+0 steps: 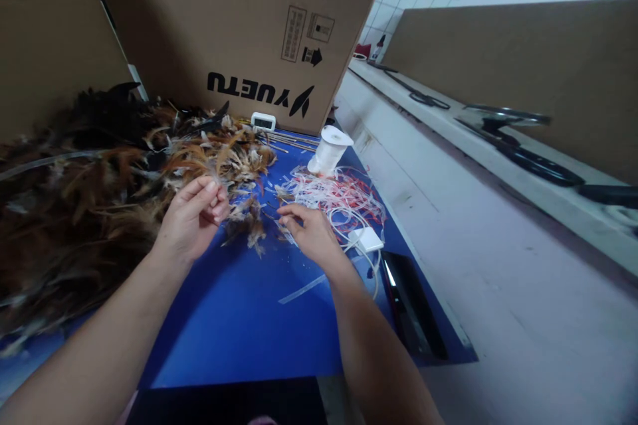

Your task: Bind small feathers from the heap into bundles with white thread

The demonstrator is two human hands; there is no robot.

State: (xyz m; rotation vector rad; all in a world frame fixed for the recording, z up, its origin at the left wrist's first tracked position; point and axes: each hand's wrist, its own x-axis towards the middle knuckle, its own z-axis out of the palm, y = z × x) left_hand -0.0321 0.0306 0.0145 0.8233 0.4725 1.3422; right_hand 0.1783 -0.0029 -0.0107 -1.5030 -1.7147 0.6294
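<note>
From where I stand, the biggest thing here is a cardboard box (239, 20), upright at the far side with YUETU printed upside down across it. In front of it stretches the blue table (249, 319), and over its left side sprawls a great heap of brown, black and cream feathers (100, 199), which comes right up to the person's left arm. To the right, a loose tangle of clear and red strips (349, 189) spreads near the edge. The person's left hand (194, 216) is raised by the heap's near edge, its grip closed in a pinch on something slight. The right hand (312, 232) is just left of the tangle, thumb and forefinger pointing in toward the left; I can't tell whether its grip has hold of anything. A dark, glossy flat object (413, 305) lies near the table's right edge. A white spool (329, 151) stands at the back of the tangle, and a feather tuft (252, 222) lies between the two hands. Smaller still, a white display unit (263, 121) sits before the box, and a white adapter (367, 240) lies beside its looped cable. Smallest is the pale wisp (221, 180) at the left fingertips, too blurred for me to name.
</note>
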